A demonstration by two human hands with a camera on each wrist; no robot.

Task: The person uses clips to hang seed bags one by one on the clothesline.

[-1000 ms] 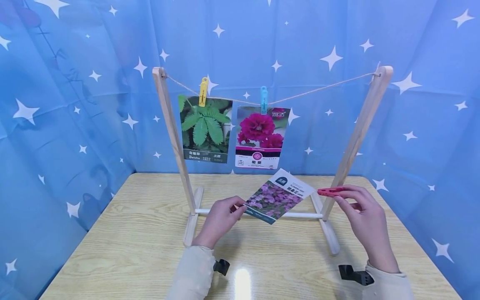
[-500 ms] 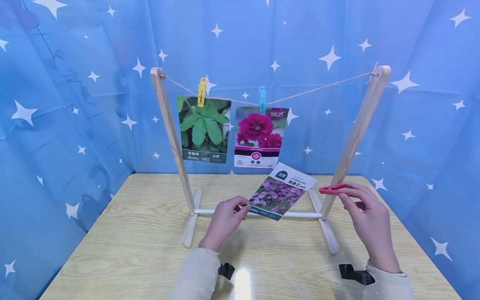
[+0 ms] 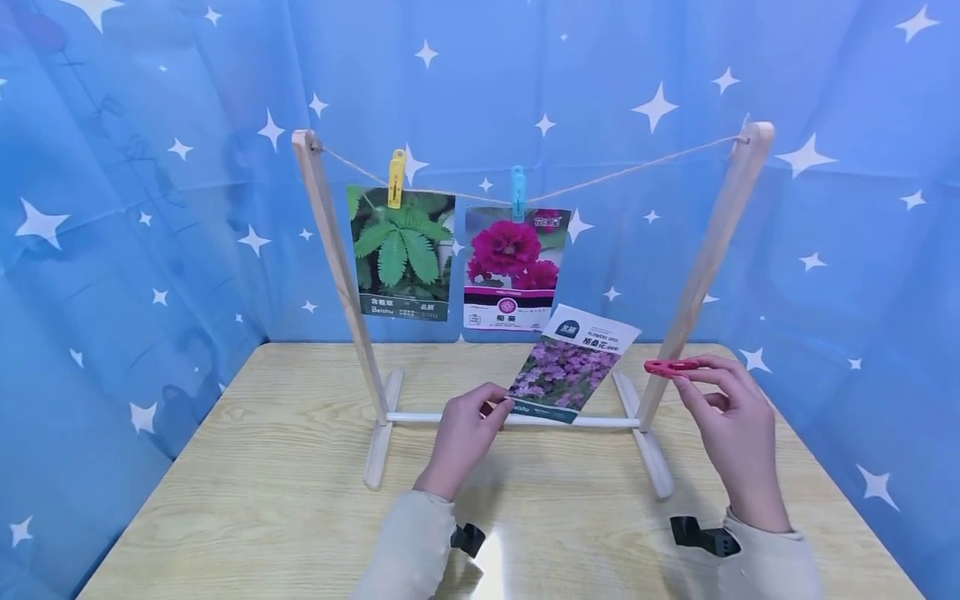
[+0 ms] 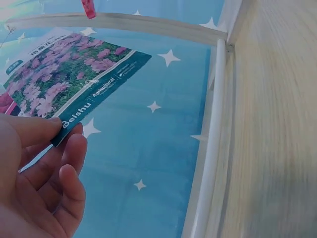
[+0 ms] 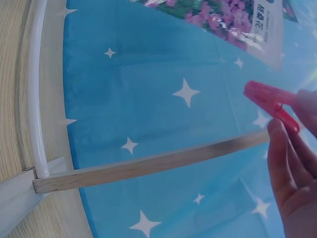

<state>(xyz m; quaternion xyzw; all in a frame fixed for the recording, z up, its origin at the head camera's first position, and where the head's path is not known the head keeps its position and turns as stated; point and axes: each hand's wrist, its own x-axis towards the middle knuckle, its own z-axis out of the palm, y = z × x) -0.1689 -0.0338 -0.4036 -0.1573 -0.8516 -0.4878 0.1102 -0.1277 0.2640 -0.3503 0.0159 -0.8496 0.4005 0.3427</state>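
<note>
My left hand (image 3: 468, 429) pinches the lower left corner of a seed packet (image 3: 572, 367) printed with pink-purple flowers. The packet tilts to the right, its white top edge raised, in front of the wooden rack. In the left wrist view, thumb and fingers grip the dark green bottom strip of the packet (image 4: 74, 74). To the right of it, my right hand (image 3: 738, 429) holds a red clothespin (image 3: 670, 367) between thumb and fingers, its nose pointing left toward the packet. The right wrist view shows the clothespin (image 5: 270, 101) apart from the packet (image 5: 237, 25).
A string (image 3: 630, 169) spans the two posts of the wooden rack (image 3: 708, 267). From it hang a green-leaf packet (image 3: 401, 258) under a yellow clothespin (image 3: 396, 179) and a magenta-flower packet (image 3: 512, 267) under a blue clothespin (image 3: 518, 193). A white crossbar (image 3: 427, 418) joins the rack's feet.
The left hand has lifted the flower packet up and to the right, and the packet stands more upright. The right hand keeps the clothespin nearly in place. The head view has shifted slightly.
</note>
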